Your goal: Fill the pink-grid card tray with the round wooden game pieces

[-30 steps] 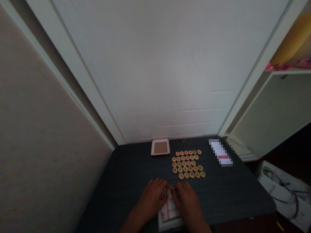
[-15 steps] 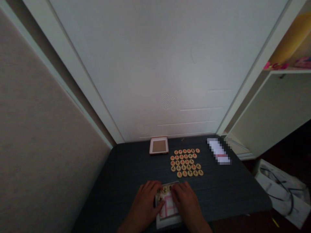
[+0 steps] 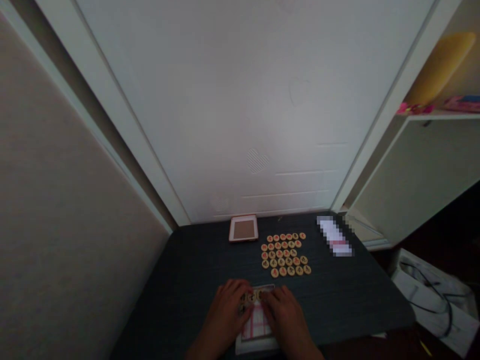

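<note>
Both my hands rest on a small white board with red grid lines (image 3: 255,326) at the near edge of a dark table (image 3: 195,280). My left hand (image 3: 225,312) has its fingers curled over a few round wooden pieces (image 3: 252,297) at the board's far end. My right hand (image 3: 283,315) lies beside it, fingertips bent down onto the same pieces. What either hand grips is too dim to make out. Further back, several round wooden pieces with red and dark marks (image 3: 285,254) lie in rows.
A square pink-rimmed box lid (image 3: 243,228) lies at the table's back edge by the white wall panel. A blurred white object (image 3: 334,236) sits at the back right. Right of the table are a shelf unit and a white bag with cables (image 3: 435,297) on the floor.
My hands stayed on the board, fingers shifting slightly over the pieces at its far end. The view drifted a little to the right and down.
</note>
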`<action>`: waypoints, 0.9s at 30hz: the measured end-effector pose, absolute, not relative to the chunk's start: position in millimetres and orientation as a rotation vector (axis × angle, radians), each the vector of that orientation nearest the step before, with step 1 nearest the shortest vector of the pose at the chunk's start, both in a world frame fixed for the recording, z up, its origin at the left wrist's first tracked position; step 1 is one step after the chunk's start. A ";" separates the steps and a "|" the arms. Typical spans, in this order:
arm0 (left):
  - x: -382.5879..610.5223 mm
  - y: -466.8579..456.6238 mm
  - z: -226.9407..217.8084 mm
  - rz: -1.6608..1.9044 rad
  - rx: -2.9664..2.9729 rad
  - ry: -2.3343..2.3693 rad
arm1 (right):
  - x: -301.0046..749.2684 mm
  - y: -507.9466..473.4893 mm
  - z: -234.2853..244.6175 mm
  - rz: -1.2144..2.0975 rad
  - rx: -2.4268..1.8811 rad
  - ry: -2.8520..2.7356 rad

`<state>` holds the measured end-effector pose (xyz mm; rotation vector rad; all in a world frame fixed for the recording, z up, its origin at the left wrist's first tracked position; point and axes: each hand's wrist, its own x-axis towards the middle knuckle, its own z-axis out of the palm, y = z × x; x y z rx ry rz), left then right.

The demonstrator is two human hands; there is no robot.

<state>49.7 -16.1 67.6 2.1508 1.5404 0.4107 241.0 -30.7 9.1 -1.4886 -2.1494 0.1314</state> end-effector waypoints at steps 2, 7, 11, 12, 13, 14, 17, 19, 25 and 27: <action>53.7 -14.1 70.0 0.388 2.157 1.557 | 242.3 -30.4 14.8 0.167 -1.461 -2.149; 61.5 -10.7 69.7 0.392 2.171 1.593 | 246.1 -31.4 25.3 0.246 -1.392 -2.115; 63.7 -9.0 68.2 0.367 2.164 1.581 | 254.4 -32.1 25.5 0.250 -1.392 -2.039; 63.8 -8.9 68.2 0.366 2.158 1.575 | 258.6 -31.8 24.5 0.243 -1.390 -2.014; 64.0 -8.8 68.1 0.368 2.151 1.567 | 263.8 -31.2 23.3 0.237 -1.385 -1.988; 64.3 -8.6 67.8 0.372 2.145 1.557 | 270.2 -30.2 21.9 0.235 -1.378 -1.963; 66.0 -6.6 64.8 0.382 2.133 1.527 | 295.0 -24.6 18.3 0.235 -1.373 -1.886; 67.5 -4.1 61.4 0.379 2.127 1.503 | 313.6 -19.3 17.0 0.231 -1.382 -1.844; 68.9 3.9 57.3 0.347 2.094 1.443 | 357.9 -3.6 17.6 0.193 -1.428 -1.723; 68.5 5.5 59.1 0.319 2.080 1.464 | 366.5 0.8 18.7 0.204 -1.449 -1.713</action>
